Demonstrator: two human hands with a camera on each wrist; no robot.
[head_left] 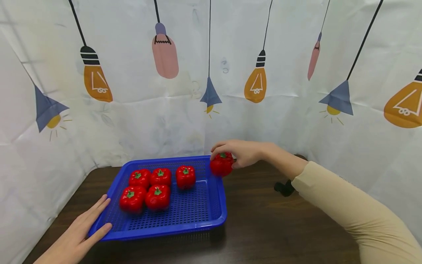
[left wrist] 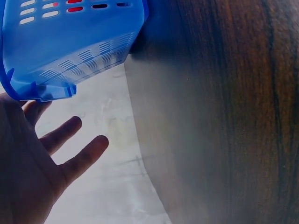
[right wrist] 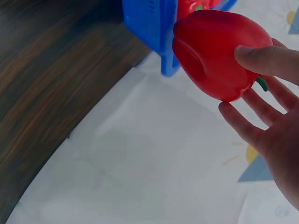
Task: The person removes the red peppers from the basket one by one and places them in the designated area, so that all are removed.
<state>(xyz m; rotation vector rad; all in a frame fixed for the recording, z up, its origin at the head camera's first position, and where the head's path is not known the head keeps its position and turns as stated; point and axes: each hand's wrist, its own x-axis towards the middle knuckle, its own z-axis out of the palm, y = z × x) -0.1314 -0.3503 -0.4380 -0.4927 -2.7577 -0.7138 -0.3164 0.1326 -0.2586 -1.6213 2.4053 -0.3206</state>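
My right hand [head_left: 240,151] grips a red bell pepper [head_left: 221,165] with a green stem, held over the right rim of the blue basket [head_left: 217,205]. In the right wrist view the thumb lies on the side of the pepper [right wrist: 219,51], and the fingers are behind and below it. My left hand [head_left: 80,229] rests at the basket's left front rim, its fingers extended. From the left wrist, the fingers of that hand [left wrist: 42,154] appear spread beside the basket's outer wall [left wrist: 70,42]. Several more red bell peppers [head_left: 158,197] sit inside, mostly grouped toward the left.
A dark wooden table [head_left: 263,223] carries the basket. Near the right forearm lies a small black object [head_left: 284,188]. Behind the table hangs a white curtain [head_left: 132,121] printed with lamps and bulbs.
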